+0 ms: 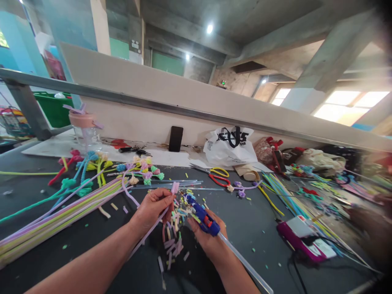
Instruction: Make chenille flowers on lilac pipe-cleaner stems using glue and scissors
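Observation:
My left hand [157,206] is closed around a light purple pipe cleaner [148,232], its pink-lilac tip [175,188] standing up past the fingers. In my right hand [211,237] is a blue hot glue gun [203,216] with a long clear glue stick [245,261] coming out of its back toward me. The nozzle points up and left, near my left fingertips; whether it touches the pipe cleaner I cannot tell. Between and below my hands lies a heap of short cut pipe cleaner pieces [173,245] in lilac, yellow and green.
Scissors [219,175], clear glue sticks [171,185] and finished fuzzy flowers [147,165] lie beyond my hands. Long pipe cleaners [70,208] stretch along the left. A phone [176,139], white bag [231,147] and jar [85,130] stand at the back. A magenta device [301,241] with cables is at right.

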Tool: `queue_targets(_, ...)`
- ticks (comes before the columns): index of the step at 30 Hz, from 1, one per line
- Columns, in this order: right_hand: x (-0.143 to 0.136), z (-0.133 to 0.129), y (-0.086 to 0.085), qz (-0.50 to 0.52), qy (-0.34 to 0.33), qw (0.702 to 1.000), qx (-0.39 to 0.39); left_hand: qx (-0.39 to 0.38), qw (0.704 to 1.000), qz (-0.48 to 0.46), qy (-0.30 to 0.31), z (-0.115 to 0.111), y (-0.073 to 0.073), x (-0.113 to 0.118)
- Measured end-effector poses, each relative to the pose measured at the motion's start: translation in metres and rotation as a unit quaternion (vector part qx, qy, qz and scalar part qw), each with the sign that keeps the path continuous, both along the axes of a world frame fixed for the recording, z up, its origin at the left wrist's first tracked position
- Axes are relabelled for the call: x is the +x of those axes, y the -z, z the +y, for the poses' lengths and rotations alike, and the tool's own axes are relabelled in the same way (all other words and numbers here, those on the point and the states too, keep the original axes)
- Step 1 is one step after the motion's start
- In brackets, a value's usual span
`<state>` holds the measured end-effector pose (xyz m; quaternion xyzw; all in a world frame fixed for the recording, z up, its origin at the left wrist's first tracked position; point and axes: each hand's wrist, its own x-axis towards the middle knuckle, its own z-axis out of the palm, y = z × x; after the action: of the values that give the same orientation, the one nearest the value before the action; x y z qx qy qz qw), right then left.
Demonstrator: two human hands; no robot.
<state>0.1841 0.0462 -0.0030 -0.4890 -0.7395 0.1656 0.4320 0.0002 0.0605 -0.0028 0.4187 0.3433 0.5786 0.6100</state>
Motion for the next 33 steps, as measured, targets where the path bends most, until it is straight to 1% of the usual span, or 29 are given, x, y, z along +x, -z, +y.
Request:
queue_targets(3, 0.003, 0.002, 0.002, -0.021, -0.003, 0.999, -0.025, 0.001, 1.000, -0.009, 0.007, 0.000, 0.002, 0.000)
queue_targets(8, 0.004, 0.003, 0.002, -0.023, -0.010, 0.999, -0.026, 0.006, 1.000, -0.004, 0.013, 0.000, 0.006, 0.001)
queue_targets(12, 0.002, 0.002, 0.001, -0.024, -0.023, 0.998, -0.044, 0.002, 1.000, -0.005, 0.013, -0.001, 0.004, 0.000)
queue_targets(17, 0.000, 0.001, -0.001, -0.038, -0.012, 0.997, -0.060, 0.001, 1.000, 0.003, 0.014, -0.001, 0.002, -0.001)
queue_targets(20, 0.000, 0.000, -0.003, -0.045, -0.021, 0.997, -0.066, 0.003, 0.999, 0.036, -0.015, 0.001, 0.004, 0.000)
queue_targets(22, 0.000, 0.000, -0.004, -0.056, -0.019, 0.997, -0.059, 0.000, 0.993, 0.100, -0.062, 0.002, 0.006, 0.000)
queue_targets(24, 0.001, 0.001, -0.004, -0.068, -0.005, 0.997, -0.040, 0.017, 0.972, 0.199, -0.124, 0.002, 0.008, 0.000)
queue_targets(25, 0.002, 0.001, -0.004, -0.072, 0.002, 0.997, -0.033, 0.041, 0.953, 0.256, -0.155, 0.002, 0.009, 0.001)
queue_targets(27, 0.003, 0.001, -0.004, -0.071, 0.006, 0.997, -0.031, 0.113, 0.901, 0.366, -0.204, 0.000, 0.010, 0.001)
queue_targets(29, 0.004, 0.001, -0.004, -0.065, -0.002, 0.997, -0.037, 0.177, 0.849, 0.443, -0.226, -0.002, 0.011, 0.001)
queue_targets(30, 0.004, 0.001, -0.004, -0.064, -0.007, 0.997, -0.040, 0.195, 0.831, 0.466, -0.232, -0.003, 0.012, 0.000)
queue_targets(31, 0.004, 0.001, -0.003, -0.061, -0.010, 0.997, -0.042, 0.207, 0.819, 0.482, -0.233, -0.003, 0.013, 0.000)
queue_targets(33, 0.004, 0.001, -0.002, -0.051, -0.010, 0.998, -0.045, 0.213, 0.807, 0.498, -0.233, -0.002, 0.015, 0.000)
